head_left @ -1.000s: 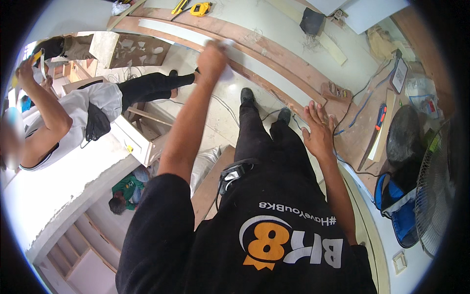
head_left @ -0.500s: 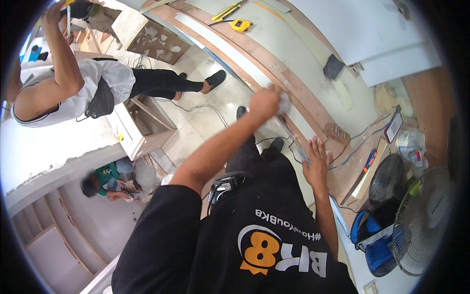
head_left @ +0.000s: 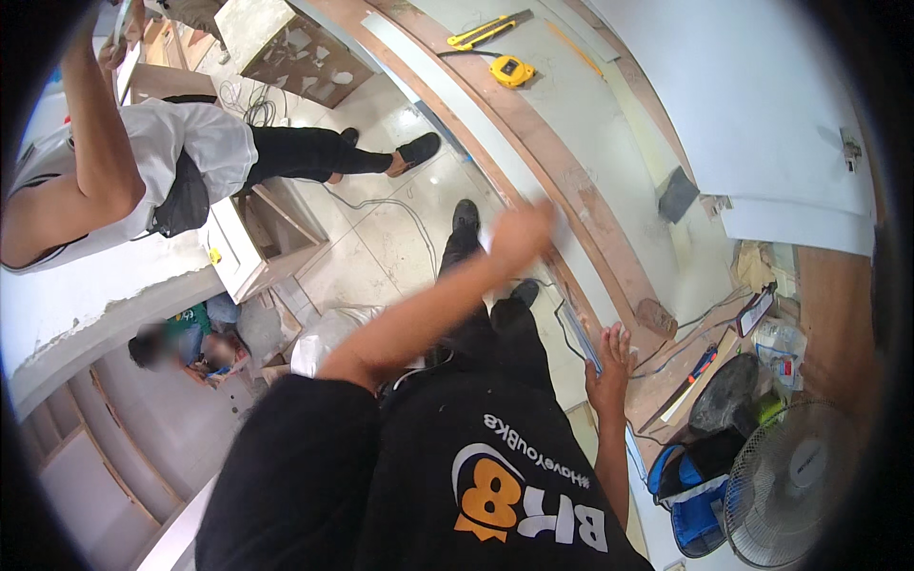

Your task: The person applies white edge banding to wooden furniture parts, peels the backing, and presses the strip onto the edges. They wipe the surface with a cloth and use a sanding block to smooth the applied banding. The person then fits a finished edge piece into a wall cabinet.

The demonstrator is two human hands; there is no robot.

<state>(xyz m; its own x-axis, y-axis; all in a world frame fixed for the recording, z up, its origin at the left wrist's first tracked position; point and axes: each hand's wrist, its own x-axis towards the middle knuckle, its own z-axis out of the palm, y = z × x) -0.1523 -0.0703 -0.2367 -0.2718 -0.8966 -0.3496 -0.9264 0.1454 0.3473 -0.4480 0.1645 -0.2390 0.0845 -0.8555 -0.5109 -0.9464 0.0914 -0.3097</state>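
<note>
My left hand is closed on a whitish pad or wad, blurred by motion, and presses it on a long white strip. The strip runs lengthwise along a reddish wooden board. Fingers outstretched, my right hand rests at the near end of the board, holding nothing. Close to that end lies a small brown wooden block. Farther up the work surface are a yellow utility knife, a yellow tape measure, a yellow pencil-like stick and a dark grey block.
To the right are a handsaw, a phone-like device, a blue and black bag and a fan. A white cabinet door stands beyond. On the left, one co-worker stands and another crouches; cables cross the tiled floor.
The view has shifted, so the bench and tools appear lower. My left hand, still blurred, stays on the strip with the pad; my right hand keeps its place at the board's end.
</note>
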